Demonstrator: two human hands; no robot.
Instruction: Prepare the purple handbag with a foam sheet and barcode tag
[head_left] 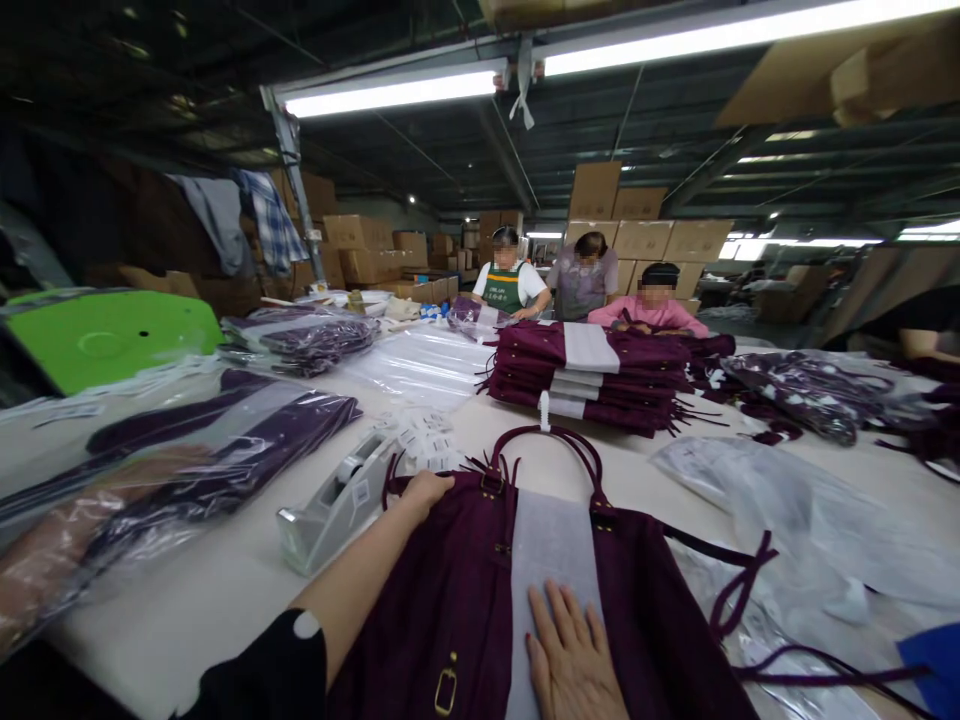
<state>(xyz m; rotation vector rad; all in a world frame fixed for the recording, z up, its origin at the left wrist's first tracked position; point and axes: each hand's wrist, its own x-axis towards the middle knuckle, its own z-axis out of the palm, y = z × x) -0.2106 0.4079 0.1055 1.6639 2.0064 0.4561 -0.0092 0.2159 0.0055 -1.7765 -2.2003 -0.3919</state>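
Note:
A dark purple handbag (450,570) lies flat in front of me, its looped handles pointing away and a white tag on top of them. My left hand (426,492) is closed on its upper left edge, thumb on top and fingers mostly hidden. My right hand (574,650) rests flat with fingers spread on the pale paper band (555,530) wrapped around the bag's middle. A gold buckle (445,690) shows on the bag's front. Thin purple straps (742,590) trail off its right side.
Left of the bag stands a tape dispenser (337,510) near white tags (424,440). Another person's arm (67,540) works with a plastic-wrapped purple bag (262,430). Stacked purple bags (517,365) and clear plastic sheets (427,365) lie beyond. Several co-workers (506,285) stand across the table.

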